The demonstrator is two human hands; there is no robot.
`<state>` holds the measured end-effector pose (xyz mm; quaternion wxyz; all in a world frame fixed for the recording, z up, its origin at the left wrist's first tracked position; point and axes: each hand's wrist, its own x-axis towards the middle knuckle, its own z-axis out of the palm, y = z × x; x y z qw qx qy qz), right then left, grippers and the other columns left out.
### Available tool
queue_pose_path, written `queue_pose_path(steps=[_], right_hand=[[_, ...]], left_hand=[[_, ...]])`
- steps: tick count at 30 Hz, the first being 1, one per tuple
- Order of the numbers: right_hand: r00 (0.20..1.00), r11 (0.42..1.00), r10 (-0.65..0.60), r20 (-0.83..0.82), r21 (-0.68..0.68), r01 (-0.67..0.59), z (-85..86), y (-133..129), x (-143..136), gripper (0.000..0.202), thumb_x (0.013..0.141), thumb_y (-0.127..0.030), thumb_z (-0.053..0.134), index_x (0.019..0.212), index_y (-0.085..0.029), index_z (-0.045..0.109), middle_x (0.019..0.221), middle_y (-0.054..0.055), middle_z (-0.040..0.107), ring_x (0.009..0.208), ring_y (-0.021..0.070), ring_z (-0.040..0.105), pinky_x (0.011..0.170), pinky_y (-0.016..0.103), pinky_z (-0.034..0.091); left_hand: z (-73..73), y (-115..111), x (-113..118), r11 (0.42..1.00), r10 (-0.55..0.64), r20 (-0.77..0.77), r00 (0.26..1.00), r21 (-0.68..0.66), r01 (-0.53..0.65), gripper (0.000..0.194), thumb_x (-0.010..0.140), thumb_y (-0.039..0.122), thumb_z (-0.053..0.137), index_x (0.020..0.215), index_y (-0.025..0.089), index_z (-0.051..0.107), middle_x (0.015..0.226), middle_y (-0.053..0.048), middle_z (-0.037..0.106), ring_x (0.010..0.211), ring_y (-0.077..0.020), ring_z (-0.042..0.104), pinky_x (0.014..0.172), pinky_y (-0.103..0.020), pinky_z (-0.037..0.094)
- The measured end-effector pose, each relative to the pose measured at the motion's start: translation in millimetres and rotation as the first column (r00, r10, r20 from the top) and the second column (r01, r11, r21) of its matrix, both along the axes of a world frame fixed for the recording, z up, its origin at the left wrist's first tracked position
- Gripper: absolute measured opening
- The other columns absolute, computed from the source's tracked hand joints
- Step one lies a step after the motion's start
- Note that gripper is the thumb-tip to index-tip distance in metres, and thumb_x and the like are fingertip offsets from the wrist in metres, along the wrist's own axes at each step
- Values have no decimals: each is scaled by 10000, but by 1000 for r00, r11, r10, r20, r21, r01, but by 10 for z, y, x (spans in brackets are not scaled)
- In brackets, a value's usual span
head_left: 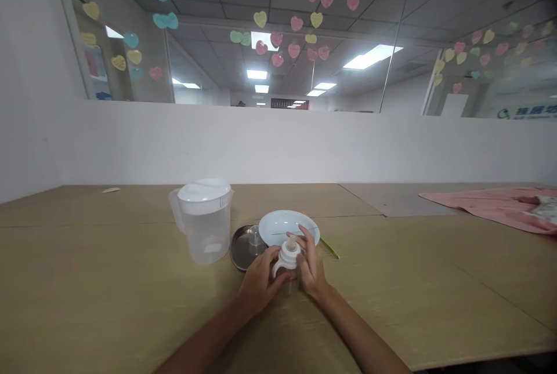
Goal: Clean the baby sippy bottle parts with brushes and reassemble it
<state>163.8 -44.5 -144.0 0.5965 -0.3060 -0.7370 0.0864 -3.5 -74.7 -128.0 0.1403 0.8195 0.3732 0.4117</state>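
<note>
Between my two hands a baby bottle stands upright, with a white collar, a pale teat on top and a white side handle. My left hand is wrapped round its left side at the handle. My right hand grips the collar from the right, thumb pressed to it and the other fingers raised behind the teat. Just behind the bottle is a white bowl, with a thin dark line visible across its inside. A round metal dish to the left holds a small clear cap.
A clear pitcher with a white lid stands to the left. Right of the bowl lies a thin green stick-like item. Pink cloth covers the table's far right. A flat pale piece lies at the back left, before the wall.
</note>
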Motion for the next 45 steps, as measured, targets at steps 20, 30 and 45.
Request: queue_pose_path(steps=[20,30,45], right_hand=[[994,989,-108,18,102,106,40,-23,-18,449,864,-336,411,1278,-167,367,1093,124,570,1015,252,550,877,447,441],[998,1000,16,-67,-3,-16,15,-14,-23,387,894,-370,360,1235,-189,386,1089,108,599,1019,233,574,880,428,457],[974,995,-28,-226,-98,6,-33,-76,-205,381,845,-302,489,1195,-182,397,1037,95,615,947,214,599,830,371,478]], left_hand=[[29,-19,15,999,-31,43,999,-35,33,403,862,399,517,1199,194,435,1177,-94,587,1039,-218,573,897,-370,455],[-28,8,15,998,-4,57,998,-60,8,478,844,390,550,1243,202,368,1158,-89,618,1037,-213,590,893,-372,460],[42,-44,-4,979,-126,99,987,-150,140,647,886,340,494,1416,187,154,1348,-130,489,1232,-242,459,1032,-424,335]])
